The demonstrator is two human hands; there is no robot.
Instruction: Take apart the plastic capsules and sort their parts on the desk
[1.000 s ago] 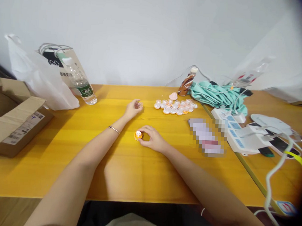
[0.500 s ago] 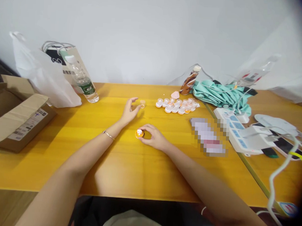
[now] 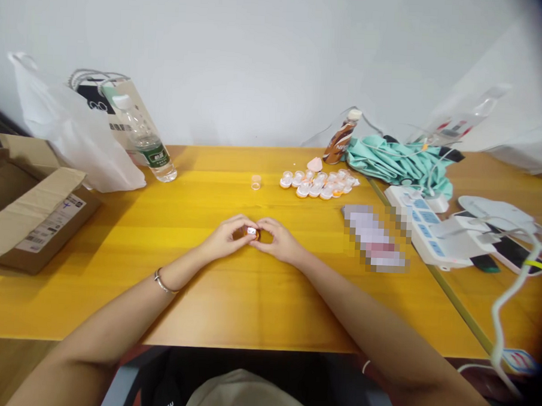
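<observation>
Both of my hands meet over the bare wood in the middle of the table. Between their fingertips is a small white figurine on a round orange base (image 3: 252, 231). My right hand (image 3: 279, 240) is closed on its right side, and my left hand (image 3: 224, 237) pinches it from the left. The fingers cover most of the base. Farther back stands a small clear cap (image 3: 256, 182), touched by neither hand. To its right sit several clear-domed capsules with orange and white bottoms (image 3: 317, 184), packed close together.
A pink piece (image 3: 314, 164) lies behind the capsules. A brown drink bottle (image 3: 342, 137), a folded teal umbrella (image 3: 398, 163), a phone (image 3: 375, 238) and a white power strip (image 3: 422, 230) are on the right. On the left are a water bottle (image 3: 154, 153), a white plastic bag (image 3: 76, 140) and a cardboard box (image 3: 41, 217).
My left hand has left the clear cap standing and come back toward me to the figurine, its fingers now closed on it. My right hand has kept its hold in nearly the same place.
</observation>
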